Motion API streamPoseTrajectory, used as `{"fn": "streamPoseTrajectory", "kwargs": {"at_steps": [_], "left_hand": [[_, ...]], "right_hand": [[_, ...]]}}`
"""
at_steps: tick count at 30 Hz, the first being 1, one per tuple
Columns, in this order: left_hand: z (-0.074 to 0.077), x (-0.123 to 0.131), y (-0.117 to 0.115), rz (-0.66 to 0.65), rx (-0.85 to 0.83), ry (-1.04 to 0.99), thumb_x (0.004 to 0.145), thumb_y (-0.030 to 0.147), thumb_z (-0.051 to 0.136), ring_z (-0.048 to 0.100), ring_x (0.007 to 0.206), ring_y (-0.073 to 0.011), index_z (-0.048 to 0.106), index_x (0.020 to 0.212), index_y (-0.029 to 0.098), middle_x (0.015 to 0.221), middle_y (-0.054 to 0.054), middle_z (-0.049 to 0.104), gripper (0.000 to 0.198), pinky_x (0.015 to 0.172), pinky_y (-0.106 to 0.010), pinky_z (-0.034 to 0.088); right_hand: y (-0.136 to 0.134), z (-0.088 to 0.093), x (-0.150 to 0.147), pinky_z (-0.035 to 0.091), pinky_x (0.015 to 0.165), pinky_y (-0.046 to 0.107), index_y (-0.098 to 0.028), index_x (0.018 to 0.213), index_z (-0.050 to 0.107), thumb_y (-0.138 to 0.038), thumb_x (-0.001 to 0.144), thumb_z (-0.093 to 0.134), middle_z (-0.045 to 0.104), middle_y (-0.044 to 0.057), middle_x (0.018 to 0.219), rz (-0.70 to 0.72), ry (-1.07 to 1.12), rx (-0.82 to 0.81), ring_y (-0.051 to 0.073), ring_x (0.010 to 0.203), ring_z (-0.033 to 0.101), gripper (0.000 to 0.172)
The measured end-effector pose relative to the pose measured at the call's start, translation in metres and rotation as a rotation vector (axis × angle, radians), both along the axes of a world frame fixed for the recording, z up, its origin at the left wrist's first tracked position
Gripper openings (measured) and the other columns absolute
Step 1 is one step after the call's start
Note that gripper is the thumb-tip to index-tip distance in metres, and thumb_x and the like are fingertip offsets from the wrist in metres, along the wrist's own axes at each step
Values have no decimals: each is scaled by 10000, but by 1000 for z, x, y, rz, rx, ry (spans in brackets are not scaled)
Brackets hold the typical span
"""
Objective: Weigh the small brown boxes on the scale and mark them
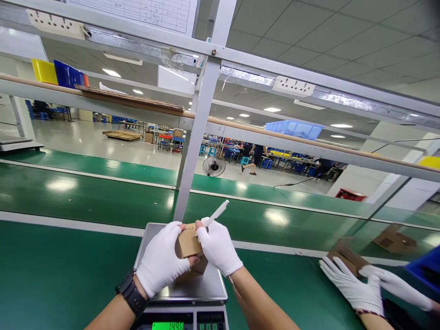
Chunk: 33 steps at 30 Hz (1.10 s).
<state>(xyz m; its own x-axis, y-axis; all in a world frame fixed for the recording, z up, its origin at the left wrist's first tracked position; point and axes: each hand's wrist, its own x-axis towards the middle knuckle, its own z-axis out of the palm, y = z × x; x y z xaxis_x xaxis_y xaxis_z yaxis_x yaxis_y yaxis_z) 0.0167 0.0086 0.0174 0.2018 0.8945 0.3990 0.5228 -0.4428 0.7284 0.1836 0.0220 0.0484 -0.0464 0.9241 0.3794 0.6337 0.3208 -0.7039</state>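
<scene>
My left hand [161, 259], in a white glove with bare fingertips, is closed round the side of a small brown cardboard box [189, 243]. Handwritten marks show along the box's far edge. A white pen [217, 213] is gripped in my gloved right hand [218, 245], its writing end at the box and hidden by the fingers. Both hands are over the steel plate of a weighing scale [215, 288]. Whether the box rests on the plate is hard to see. The scale's green display [167, 326] is lit below.
At the right, a co-worker's gloved hands [360, 286] hold an open cardboard box [347, 256]. Another carton [394, 238] lies on the green belt [247, 215] beyond, near a blue bin [428, 270]. A metal post [197, 123] rises just behind my scale.
</scene>
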Motion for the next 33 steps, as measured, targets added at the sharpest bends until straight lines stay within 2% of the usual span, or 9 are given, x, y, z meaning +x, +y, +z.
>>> {"fn": "streamPoseTrajectory", "kwargs": {"at_steps": [7, 14, 17, 19, 23, 27, 29, 31, 33], "left_hand": [[5, 1, -4, 11, -48, -5, 626, 281, 815, 531, 1117, -278, 562, 1184, 210, 1228, -68, 551, 617, 1005, -410, 469], [1, 1, 1, 16, -7, 32, 640, 302, 825, 527, 1130, -268, 551, 1203, 217, 1237, -62, 545, 632, 1015, -408, 472], [-6, 2, 2, 40, 116, 151, 650, 359, 841, 532, 1118, -288, 550, 1203, 195, 1244, -93, 541, 646, 1005, -444, 481], [-11, 2, 0, 87, 313, 302, 684, 459, 823, 515, 1125, -335, 574, 1163, 166, 1270, -133, 519, 614, 989, -508, 477], [-11, 4, -9, 132, 635, 572, 795, 576, 693, 510, 1065, -347, 593, 1066, 132, 1279, -165, 480, 529, 884, -520, 505], [-1, 1, -16, 121, 596, 727, 840, 597, 622, 530, 877, -279, 565, 1032, 137, 1106, -123, 521, 502, 694, -438, 512], [1, 2, -22, 123, 603, 767, 871, 522, 618, 521, 788, -253, 539, 1089, 128, 1000, -94, 527, 457, 606, -396, 486], [-1, 5, -30, 143, 602, 751, 888, 433, 621, 504, 732, -236, 518, 1118, 126, 941, -71, 523, 398, 557, -377, 464], [-7, 10, -37, 186, 547, 639, 821, 496, 687, 495, 741, -242, 530, 1062, 159, 954, -64, 522, 442, 569, -399, 471]], "right_hand": [[0, -2, 1, 400, 580, 265, -218, 646, 493, -438, 905, 395, 615, 30, 656, 6, 13, 9, 184, 619, 577, 353], [3, -6, 1, 398, 567, 266, -221, 646, 495, -460, 904, 399, 612, 27, 643, -27, 26, 57, 185, 599, 576, 365], [3, -8, 3, 395, 574, 272, -225, 636, 484, -497, 913, 396, 602, 24, 628, -61, 49, 112, 187, 597, 566, 399], [1, -10, 6, 408, 597, 277, -228, 624, 472, -547, 926, 382, 576, 12, 590, -52, 96, 141, 187, 598, 561, 449], [-4, -13, 10, 448, 633, 290, -198, 778, 594, -683, 888, 398, 582, 2, 585, -62, 223, 123, 186, 593, 567, 535], [-8, -18, 10, 473, 652, 292, -171, 897, 640, -748, 841, 425, 595, 5, 617, -78, 286, 76, 182, 612, 566, 618], [-12, -19, 8, 483, 637, 287, -170, 912, 640, -756, 830, 440, 588, 3, 620, -81, 314, 50, 180, 611, 565, 624], [-19, -21, 1, 496, 615, 279, -172, 933, 637, -758, 825, 453, 582, 2, 622, -87, 347, 27, 181, 613, 570, 624], [-29, -22, -10, 511, 602, 273, -175, 950, 637, -755, 823, 466, 590, 7, 635, -77, 378, 7, 184, 618, 582, 618]]}}
